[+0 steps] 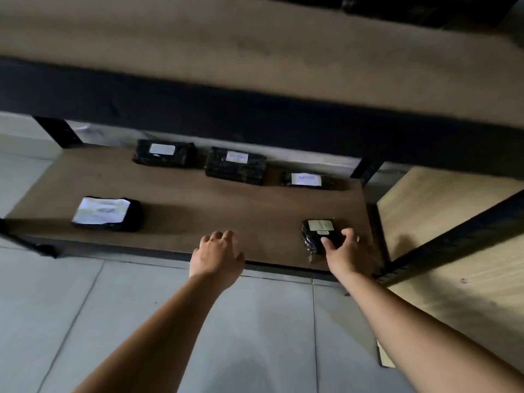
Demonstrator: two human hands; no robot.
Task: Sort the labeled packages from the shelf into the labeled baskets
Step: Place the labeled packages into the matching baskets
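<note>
Several black wrapped packages with white labels lie on the low brown shelf board [198, 211]. My right hand [344, 249] grips the small package [316, 231] near the board's front right corner, thumb on its near edge and fingers round its right side. My left hand [217, 255] hovers over the board's front edge with fingers loosely spread, holding nothing. A package with a large white label [106, 214] lies at the front left. Three more sit along the back: left package [164, 153], middle package [235, 165], right package [306, 180]. No basket is in view.
A higher shelf board with a dark metal rail [255, 120] overhangs the packages. A black upright post [365, 170] stands at the back right. A light wooden panel [453, 222] with a dark diagonal rail lies to the right. Grey floor tiles [71, 307] lie below.
</note>
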